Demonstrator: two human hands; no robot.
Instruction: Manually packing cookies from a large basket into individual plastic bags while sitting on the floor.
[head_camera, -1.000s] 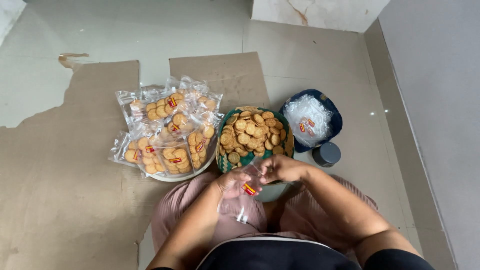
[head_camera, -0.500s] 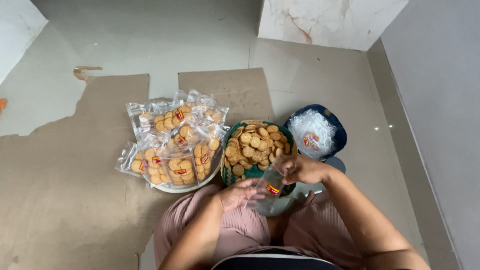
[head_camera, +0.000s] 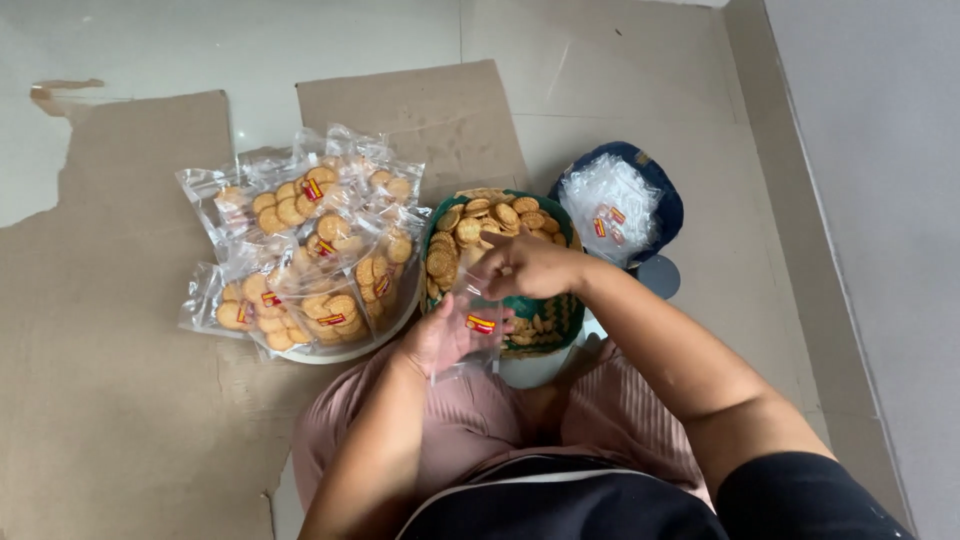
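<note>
Our left hand (head_camera: 440, 335) gripping clear plastic bag (head_camera: 478, 325) from below; right hand (head_camera: 525, 265) pinching its top edge, hovering over green biscuit basket (head_camera: 555, 330).

A single head-worn camera looks steeply down from above the seated person's lap, facing forward across the pale tiled floor (head_camera: 600, 60). It sits close, so forearms fill the lower frame. Flattened brown cardboard sheets (head_camera: 100, 380) reach the left edge; a grey wall (head_camera: 880, 200) runs along the right edge.
</note>
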